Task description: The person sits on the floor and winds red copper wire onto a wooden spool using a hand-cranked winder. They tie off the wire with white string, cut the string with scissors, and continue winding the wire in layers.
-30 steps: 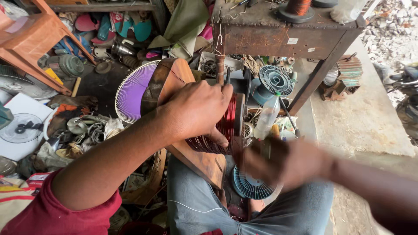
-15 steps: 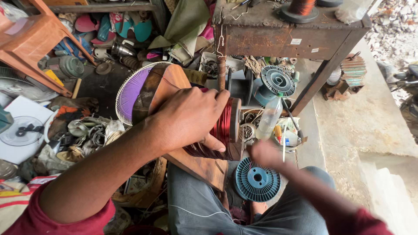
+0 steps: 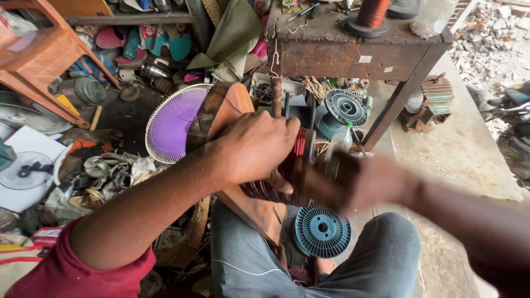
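Clutter fills the floor at the far left: a white fan guard (image 3: 25,171) lying flat, rags and small metal parts beside it, and an orange stool (image 3: 33,38) above them. Next comes a purple fan guard (image 3: 168,124), leaning behind a wooden board (image 3: 248,207) that rests on the person's lap. The left hand (image 3: 256,146) lies over a coil of copper wire (image 3: 287,176) mounted at the board's edge, fingers curled down around the reddish windings and gripping them. To wind well here, that hand should, I judge, keep even pressure so the turns lie side by side, while the other hand keeps its pace regular. The right hand (image 3: 367,179) sits just right of the coil, blurred by motion; I cannot tell whether its fingers are clenched on a crank, a wire or nothing. A blue spool (image 3: 321,229) lies below it by the knee, another blue spool (image 3: 345,107) stands under the desk (image 3: 353,52), and a spool of copper wire (image 3: 371,14) sits on top, cut off by the frame. The coil's mount is hidden under the left hand.
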